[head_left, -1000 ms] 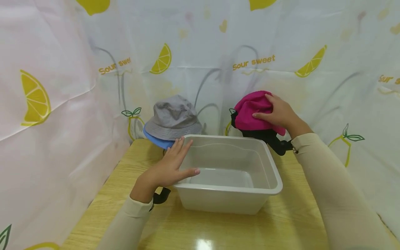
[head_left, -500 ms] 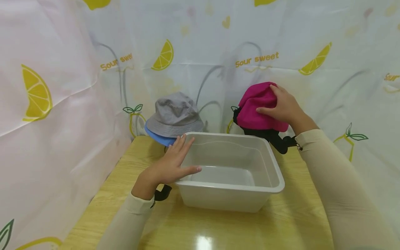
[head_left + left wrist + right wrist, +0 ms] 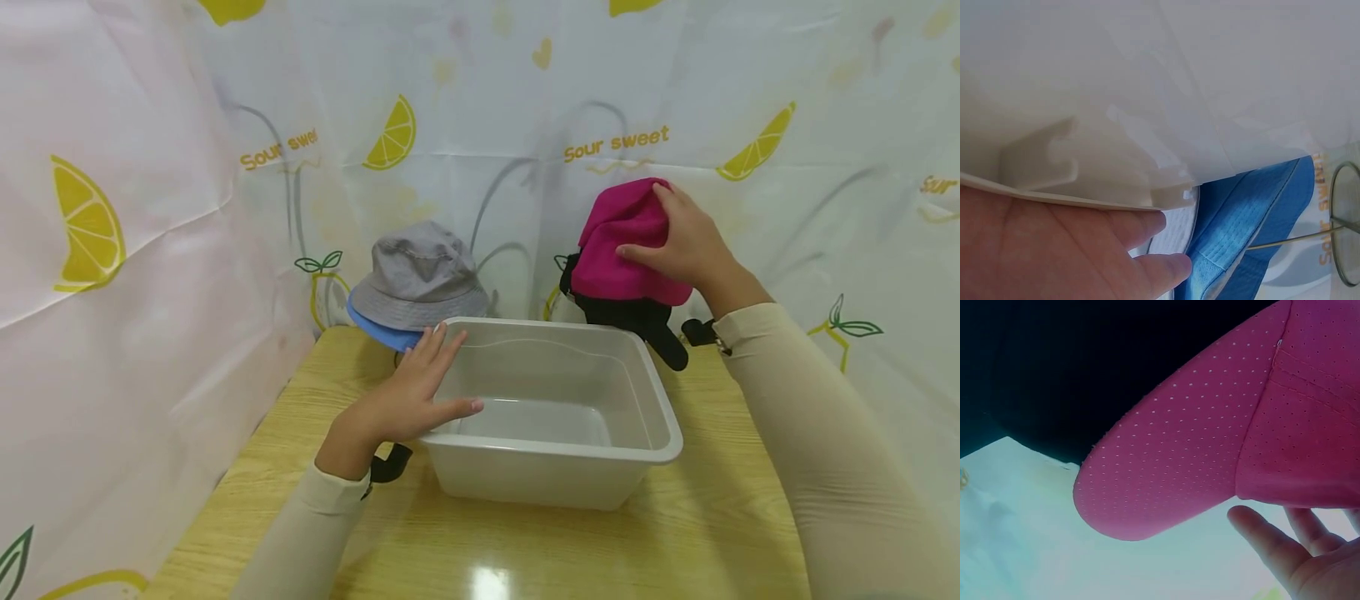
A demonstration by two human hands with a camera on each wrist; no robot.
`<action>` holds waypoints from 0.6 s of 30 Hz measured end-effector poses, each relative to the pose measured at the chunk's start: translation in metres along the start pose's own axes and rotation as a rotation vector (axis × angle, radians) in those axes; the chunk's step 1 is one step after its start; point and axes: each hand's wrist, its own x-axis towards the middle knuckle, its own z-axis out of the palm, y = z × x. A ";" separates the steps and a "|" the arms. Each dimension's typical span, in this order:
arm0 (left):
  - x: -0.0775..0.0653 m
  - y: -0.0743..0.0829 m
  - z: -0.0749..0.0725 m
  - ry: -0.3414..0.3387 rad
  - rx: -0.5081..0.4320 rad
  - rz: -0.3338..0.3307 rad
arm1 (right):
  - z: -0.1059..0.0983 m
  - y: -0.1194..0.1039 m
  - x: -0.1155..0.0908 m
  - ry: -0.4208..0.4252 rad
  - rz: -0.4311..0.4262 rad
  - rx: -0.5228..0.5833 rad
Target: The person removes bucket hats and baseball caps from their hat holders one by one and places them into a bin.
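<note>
Right hand: the right hand (image 3: 690,237) grips the pink cap by the side of its crown, thumb toward the near face, fingers over the top; part of the grip is hidden behind the fabric.
Pink cap: the pink cap (image 3: 618,242) is beyond the bin's far right corner, above the black cap; whether the two touch cannot be told. Right wrist view shows fabric dotted with small holes, a seam, and a rounded bill.
Black cap: the black cap (image 3: 626,315) is directly below the pink one, partly covered by it, a rounded black flap slanting down to the right.
Left hand: the left hand (image 3: 408,400) rests on the bin's left rim, fingers spread wide, thumb extended over the inside.
Bin: the pale plastic bin (image 3: 532,479) stands upright on the bench; only bare floor and walls show inside. Left wrist view shows moulded tabs (image 3: 1038,159) beside the rim.
Hats, left: the grey bucket hat (image 3: 420,279) sits on top of the blue hat (image 3: 378,329), just behind the bin's far left corner.
Bench: the bench (image 3: 600,558) has a yellowish wood grain, with a bright reflection at the near edge.
Backdrop: white curtain (image 3: 495,100), printed with lemon slices and "Sour sweet".
Sleeves: beige, both arms.
</note>
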 end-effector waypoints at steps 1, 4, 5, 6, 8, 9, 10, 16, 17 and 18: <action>0.000 0.000 0.000 0.000 0.000 0.000 | -0.001 -0.001 0.000 0.005 -0.001 0.003; 0.000 -0.001 0.000 0.001 0.003 0.001 | -0.004 -0.005 0.001 0.018 -0.005 0.009; 0.001 -0.001 0.000 0.002 0.005 0.003 | -0.005 -0.006 0.001 0.023 -0.008 0.010; 0.000 -0.001 0.000 0.002 0.006 0.003 | -0.005 -0.007 0.002 0.030 -0.013 0.011; 0.000 0.000 0.000 0.004 0.009 0.003 | -0.006 -0.008 0.002 0.043 -0.019 0.016; 0.000 0.000 0.000 0.004 0.008 0.004 | -0.006 -0.009 0.003 0.051 -0.023 0.020; 0.000 0.000 0.000 0.004 0.008 0.003 | -0.006 -0.010 0.003 0.058 -0.026 0.026; -0.001 0.000 0.000 0.001 0.007 0.003 | -0.009 -0.017 0.001 0.086 -0.032 0.048; -0.001 0.001 0.000 0.001 0.008 0.003 | -0.010 -0.018 0.001 0.086 -0.033 0.048; -0.001 0.001 0.000 0.001 0.008 0.004 | -0.011 -0.019 0.001 0.087 -0.035 0.048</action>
